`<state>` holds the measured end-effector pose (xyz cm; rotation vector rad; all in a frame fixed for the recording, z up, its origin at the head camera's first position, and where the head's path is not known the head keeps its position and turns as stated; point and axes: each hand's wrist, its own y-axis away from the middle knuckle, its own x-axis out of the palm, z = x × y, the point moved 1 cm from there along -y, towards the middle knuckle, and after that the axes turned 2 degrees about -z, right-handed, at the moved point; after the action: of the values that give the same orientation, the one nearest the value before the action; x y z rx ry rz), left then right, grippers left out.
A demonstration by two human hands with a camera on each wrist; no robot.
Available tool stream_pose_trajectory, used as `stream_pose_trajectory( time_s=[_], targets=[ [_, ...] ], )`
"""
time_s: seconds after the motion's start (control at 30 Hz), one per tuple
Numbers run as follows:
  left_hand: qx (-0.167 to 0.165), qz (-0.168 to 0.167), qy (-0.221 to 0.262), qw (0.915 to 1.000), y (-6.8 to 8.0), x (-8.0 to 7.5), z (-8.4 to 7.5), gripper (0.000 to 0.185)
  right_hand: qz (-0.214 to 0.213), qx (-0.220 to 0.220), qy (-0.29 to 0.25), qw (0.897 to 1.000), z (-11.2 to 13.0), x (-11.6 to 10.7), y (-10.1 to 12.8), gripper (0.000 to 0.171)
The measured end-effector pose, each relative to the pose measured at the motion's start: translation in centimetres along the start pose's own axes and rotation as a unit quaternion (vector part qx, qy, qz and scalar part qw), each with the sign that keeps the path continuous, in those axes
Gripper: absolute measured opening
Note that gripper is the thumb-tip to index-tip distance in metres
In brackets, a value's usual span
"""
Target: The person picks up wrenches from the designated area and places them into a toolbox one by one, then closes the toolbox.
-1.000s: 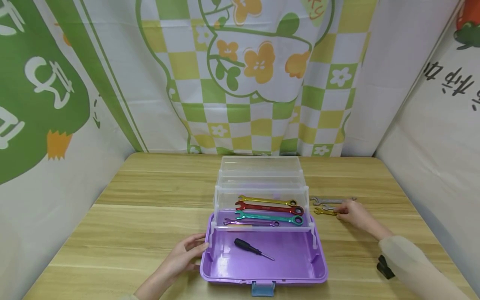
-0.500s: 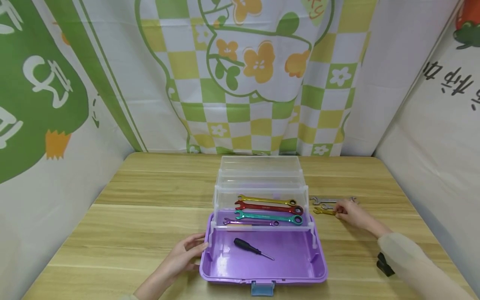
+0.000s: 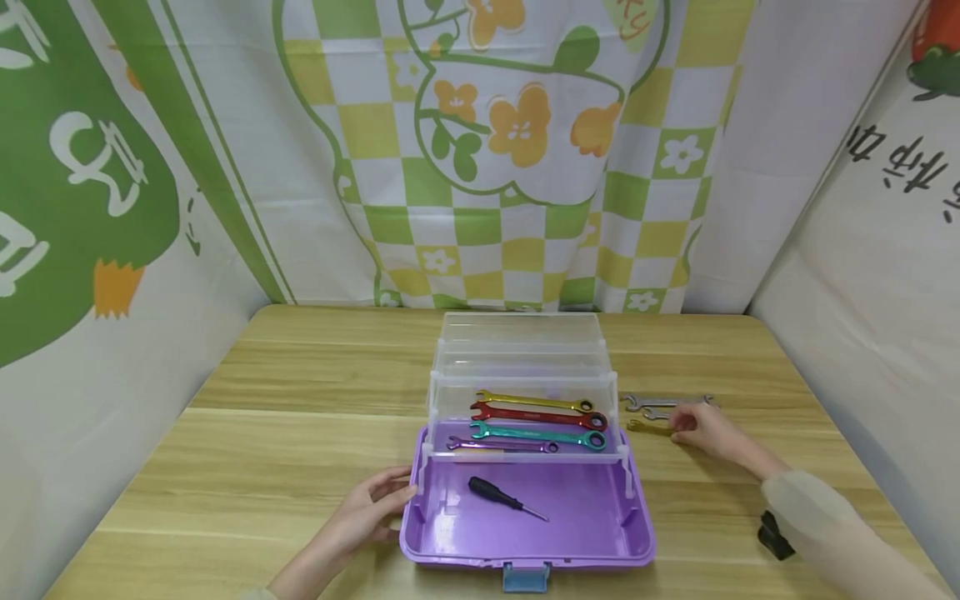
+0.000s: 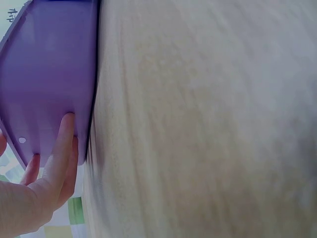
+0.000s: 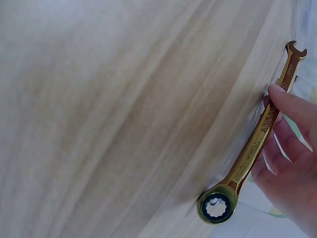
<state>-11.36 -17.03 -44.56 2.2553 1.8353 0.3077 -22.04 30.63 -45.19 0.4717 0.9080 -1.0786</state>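
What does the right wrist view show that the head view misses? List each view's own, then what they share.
Only the right wrist view shows the gold wrench up close: its ring end, its open end and the lettering along the shaft, with the right hand pinching the shaft.

Only the head view shows the purple toolbox, the screwdriver in its base, four coloured wrenches in the clear tray, two silver wrenches on the table, and the left hand against the box's side.

Both show the right hand, the gold wrench and the wooden table.
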Motion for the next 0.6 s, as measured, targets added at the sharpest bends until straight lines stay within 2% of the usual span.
stream_pose_trajectory(
  time_s=[0.3, 0.6],
  targets=[
    [-0.001, -0.002, 0.002, 1.0, 0.0, 0.0, 0.0, 0.061, -0.027, -0.009, 0.002, 1.0, -0.4, 0.2, 0.1, 0.011],
    [-0.003, -0.003, -0.002, 1.0, 0.0, 0.0, 0.0, 0.061, -0.036, -0.014, -0.005, 0.999, 0.2, -1.0, 0.0, 0.011]
  ],
)
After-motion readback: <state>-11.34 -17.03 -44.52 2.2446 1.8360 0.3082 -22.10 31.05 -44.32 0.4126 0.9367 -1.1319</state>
